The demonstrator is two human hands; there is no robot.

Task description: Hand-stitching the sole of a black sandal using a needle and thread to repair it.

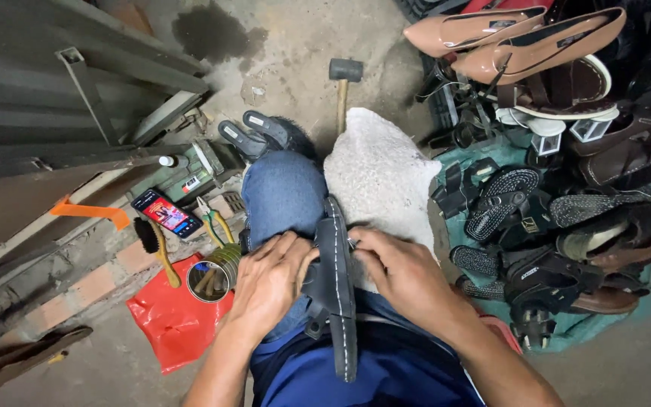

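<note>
Sandal [338, 294] on edge looks light and floppy; I grip its sole, left hand [269, 283] and right hand [401, 275] both clamped.

- You see a black mallet [345, 71] lying on the floor.
- A phone [167, 214] lies near a brush [155, 249].
- A tin can [215, 276] stands beside a red bag [175, 320].
- Shoes [559, 226] pile up at the side.

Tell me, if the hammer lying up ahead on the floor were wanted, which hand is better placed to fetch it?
Probably the right hand. The hammer lies just right of the raised knee, on that hand's side. The left hand grips the dark sandal and would have to cross the knee.
</note>
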